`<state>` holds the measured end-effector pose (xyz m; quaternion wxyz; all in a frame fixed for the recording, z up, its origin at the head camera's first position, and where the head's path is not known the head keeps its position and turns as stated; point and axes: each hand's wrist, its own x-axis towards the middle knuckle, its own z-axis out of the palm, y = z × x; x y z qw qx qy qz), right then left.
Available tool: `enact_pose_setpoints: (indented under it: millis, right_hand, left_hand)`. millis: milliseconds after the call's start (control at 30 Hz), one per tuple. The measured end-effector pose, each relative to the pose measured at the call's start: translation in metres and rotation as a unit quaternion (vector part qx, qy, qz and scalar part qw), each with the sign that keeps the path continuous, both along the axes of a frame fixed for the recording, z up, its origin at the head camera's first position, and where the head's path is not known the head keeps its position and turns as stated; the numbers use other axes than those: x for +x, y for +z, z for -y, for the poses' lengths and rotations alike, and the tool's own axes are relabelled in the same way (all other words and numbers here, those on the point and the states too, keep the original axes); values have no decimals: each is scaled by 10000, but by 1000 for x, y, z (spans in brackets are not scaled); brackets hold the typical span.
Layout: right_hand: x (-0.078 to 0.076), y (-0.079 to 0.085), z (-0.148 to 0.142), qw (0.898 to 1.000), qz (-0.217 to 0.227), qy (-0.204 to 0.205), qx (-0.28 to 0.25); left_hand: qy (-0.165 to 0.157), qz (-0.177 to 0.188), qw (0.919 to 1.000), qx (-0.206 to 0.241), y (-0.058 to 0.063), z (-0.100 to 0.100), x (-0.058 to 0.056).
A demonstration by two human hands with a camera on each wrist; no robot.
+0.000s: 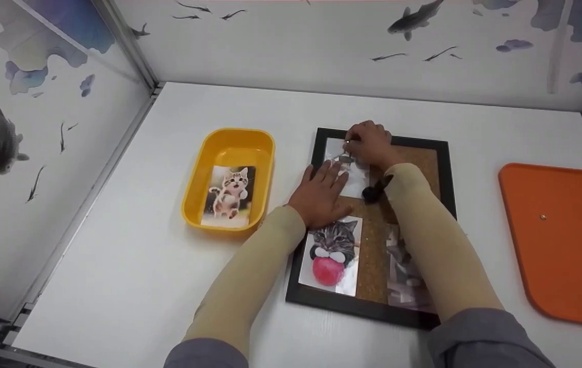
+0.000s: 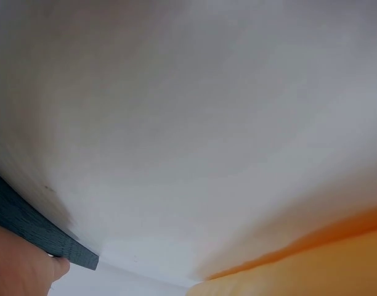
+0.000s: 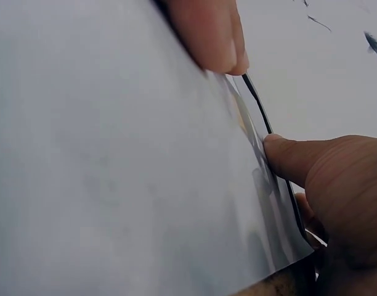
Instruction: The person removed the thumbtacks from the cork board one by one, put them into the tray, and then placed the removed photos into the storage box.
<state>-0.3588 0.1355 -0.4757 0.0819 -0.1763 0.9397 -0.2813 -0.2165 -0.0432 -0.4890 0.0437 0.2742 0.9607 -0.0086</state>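
My left hand [image 1: 320,197] lies flat with fingers spread over the lower left of a glossy photo [image 1: 355,184] on the cork board [image 1: 373,245]. At the photo's top edge, my right hand [image 1: 371,144] pinches a small shiny push pin [image 1: 348,142] between thumb and fingers. The hands hide much of that photo's picture. In the right wrist view, the right thumb [image 3: 287,154] reaches the photo's surface [image 3: 114,154]. Below the left hand is a cat photo [image 1: 329,258] with a pink ball. A greyish photo [image 1: 403,278] at lower right is partly covered by the right sleeve.
A yellow tray [image 1: 190,191] holding a kitten photo [image 1: 229,197] stands left of the black frame [image 1: 350,307]. On the right, an orange tray [image 1: 567,266] carries a small gold pin [image 1: 543,217]. Patterned panels [image 1: 270,51] border the white table [image 1: 132,266] at the back and sides.
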Motion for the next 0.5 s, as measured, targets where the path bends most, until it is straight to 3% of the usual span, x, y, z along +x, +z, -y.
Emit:
enact_pose_setpoints:
  millis: [500]
  right_hand:
    - [3, 0, -3, 9999, -123, 78, -64]
  left_hand:
    - [48, 30, 10000, -54, -1, -1, -2]
